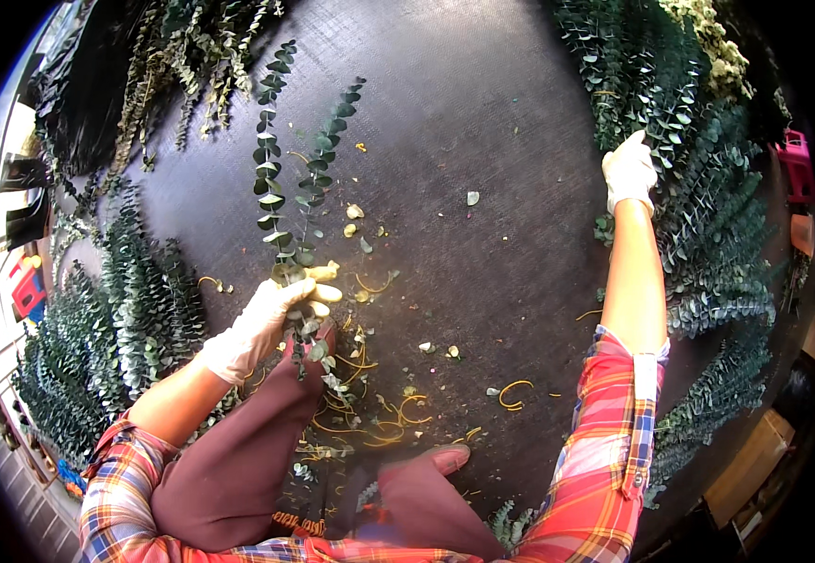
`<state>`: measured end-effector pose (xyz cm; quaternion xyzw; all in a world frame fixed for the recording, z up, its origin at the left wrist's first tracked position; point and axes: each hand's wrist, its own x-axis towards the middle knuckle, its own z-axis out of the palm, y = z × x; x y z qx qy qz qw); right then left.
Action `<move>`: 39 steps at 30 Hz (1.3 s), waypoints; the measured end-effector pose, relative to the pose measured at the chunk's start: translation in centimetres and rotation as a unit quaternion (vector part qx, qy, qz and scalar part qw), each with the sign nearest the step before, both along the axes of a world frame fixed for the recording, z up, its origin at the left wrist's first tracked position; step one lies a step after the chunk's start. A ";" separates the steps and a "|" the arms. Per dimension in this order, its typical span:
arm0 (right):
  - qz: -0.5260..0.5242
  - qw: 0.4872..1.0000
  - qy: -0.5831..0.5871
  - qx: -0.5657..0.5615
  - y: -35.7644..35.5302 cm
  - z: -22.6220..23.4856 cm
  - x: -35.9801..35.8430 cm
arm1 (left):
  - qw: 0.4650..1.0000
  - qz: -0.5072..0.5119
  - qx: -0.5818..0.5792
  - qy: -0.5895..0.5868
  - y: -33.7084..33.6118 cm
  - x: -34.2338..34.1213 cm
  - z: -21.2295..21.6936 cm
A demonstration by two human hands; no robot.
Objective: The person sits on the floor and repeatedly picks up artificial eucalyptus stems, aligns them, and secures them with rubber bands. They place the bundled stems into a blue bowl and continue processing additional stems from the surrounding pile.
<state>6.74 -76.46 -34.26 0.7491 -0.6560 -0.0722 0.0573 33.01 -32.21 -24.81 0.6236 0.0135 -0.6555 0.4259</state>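
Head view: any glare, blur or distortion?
Head view: pale sheen on the upper dark floor, left edge blown out, right rim dim; straight edges bow near the rim; eucalyptus sprigs in the left hand look fairly crisp; right trouser leg looks hazy.

The dark, finely textured floor (510, 291) carries a long heap of green eucalyptus stems (712, 220) along the right and another eucalyptus pile (130, 305) at the left. Between them lie scattered loose leaves (473, 198) and yellow rubber bands (517, 383), mostly toward the lower middle.
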 end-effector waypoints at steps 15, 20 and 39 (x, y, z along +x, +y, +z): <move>0.202 0.970 -0.122 0.054 20.4 3.2 -1.6 | 0.997 -0.028 -0.065 0.037 -2.5 -1.6 -2.8; 0.164 0.945 -0.121 0.257 36.7 6.1 -1.5 | 0.995 -0.066 -0.073 0.025 -2.1 -4.7 -6.1; -0.206 0.773 -0.464 0.382 44.5 8.1 -7.5 | 0.991 -0.078 -0.110 0.014 1.6 -10.8 -7.9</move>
